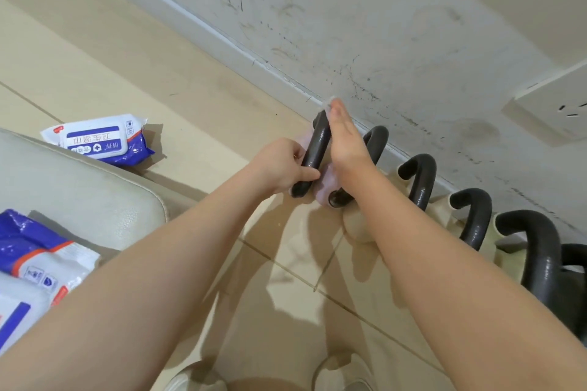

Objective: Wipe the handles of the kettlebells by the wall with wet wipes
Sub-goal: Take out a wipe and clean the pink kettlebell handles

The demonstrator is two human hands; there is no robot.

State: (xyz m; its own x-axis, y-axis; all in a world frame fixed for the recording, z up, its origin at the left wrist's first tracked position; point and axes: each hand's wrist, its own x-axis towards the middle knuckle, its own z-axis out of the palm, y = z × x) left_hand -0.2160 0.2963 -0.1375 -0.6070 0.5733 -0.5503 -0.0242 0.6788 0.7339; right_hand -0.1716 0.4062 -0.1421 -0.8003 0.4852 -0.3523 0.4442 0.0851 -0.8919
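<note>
While left hand [281, 165] curls around handle [314, 154], right hand [344, 140] fingers straight, pressing wipe [327, 102] against it

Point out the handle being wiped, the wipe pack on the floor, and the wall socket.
handle [314, 149]: head view, middle of black bar.
wipe pack [95, 140]: head view, white label.
wall socket [552, 105]: head view, faceplate.

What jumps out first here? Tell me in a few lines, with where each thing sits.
The two hands at centre draw the eye: the left hand grips the black handle of the pink kettlebell by the wall, while the right hand lies against the handle's far side with a wet wipe showing at its fingertips. More black handles line the wall to the right. A blue-and-white wipes pack lies on the floor at left.
</note>
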